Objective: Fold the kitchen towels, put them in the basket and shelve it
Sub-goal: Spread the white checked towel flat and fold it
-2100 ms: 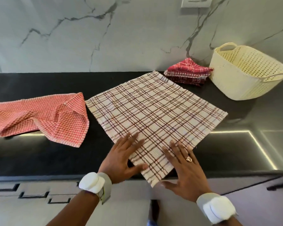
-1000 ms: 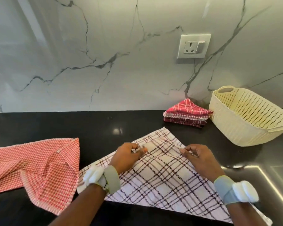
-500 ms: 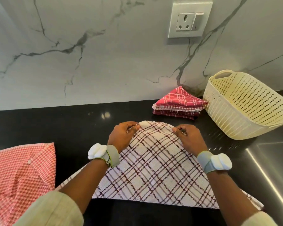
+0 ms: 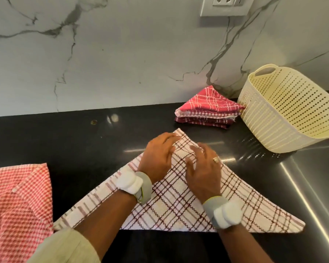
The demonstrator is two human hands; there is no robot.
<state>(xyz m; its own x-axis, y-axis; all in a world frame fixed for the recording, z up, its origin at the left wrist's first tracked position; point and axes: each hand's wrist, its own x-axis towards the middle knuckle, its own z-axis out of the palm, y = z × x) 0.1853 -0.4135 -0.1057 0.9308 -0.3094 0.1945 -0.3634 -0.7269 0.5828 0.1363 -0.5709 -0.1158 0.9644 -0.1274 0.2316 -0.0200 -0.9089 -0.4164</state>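
A white towel with brown checks (image 4: 180, 204) lies folded into a triangle on the black counter, its tip pointing to the wall. My left hand (image 4: 157, 157) rests flat on the left side near the tip, fingers spread. My right hand (image 4: 202, 168) presses flat just right of it, a ring on one finger. A red-and-white checked towel (image 4: 17, 202) lies crumpled at the left. A stack of folded red towels (image 4: 207, 109) sits at the back, touching the cream perforated basket (image 4: 285, 111).
The marble wall (image 4: 122, 54) rises behind the black counter (image 4: 65, 137), with a socket plate (image 4: 224, 5) at the top. A steel surface (image 4: 315, 177) adjoins the counter on the right, under the basket's near side.
The flat towel's near corner was carried over to the far corner, making a triangle. Both hands let go of the pinched tip and now lie flat on the cloth.
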